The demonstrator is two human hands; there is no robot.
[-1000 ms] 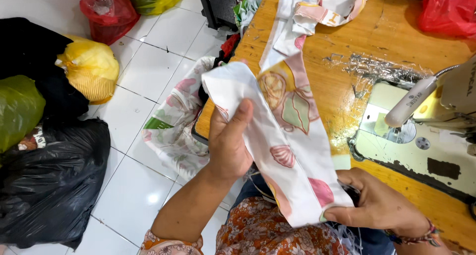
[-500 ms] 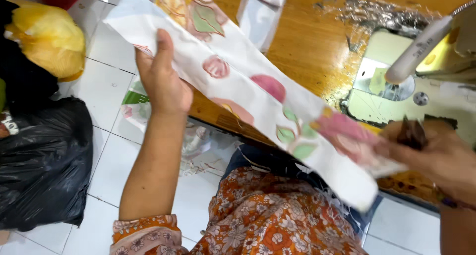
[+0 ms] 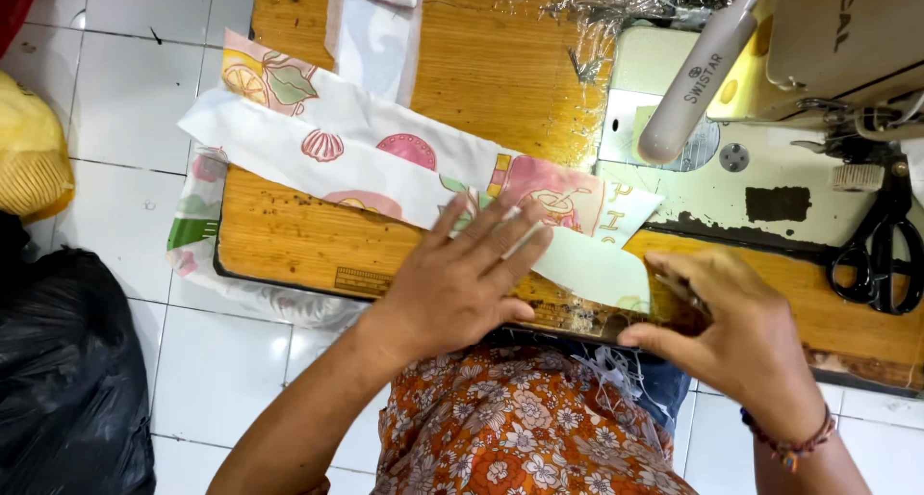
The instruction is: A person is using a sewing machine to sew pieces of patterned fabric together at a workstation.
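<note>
Printed fabric strip (image 3: 385, 153) lies flat on table (image 3: 289, 235), not yet under sewing machine (image 3: 770, 72); left hand (image 3: 462, 283) open, pressing it; right hand (image 3: 741, 331) pinches its end.

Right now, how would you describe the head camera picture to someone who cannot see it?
A person's left hand presses flat on a long white fabric strip printed with fruit and shells, laid across a wooden sewing table. The right hand pinches the strip's near end beside a cream sewing machine; black scissors lie at right.
</note>
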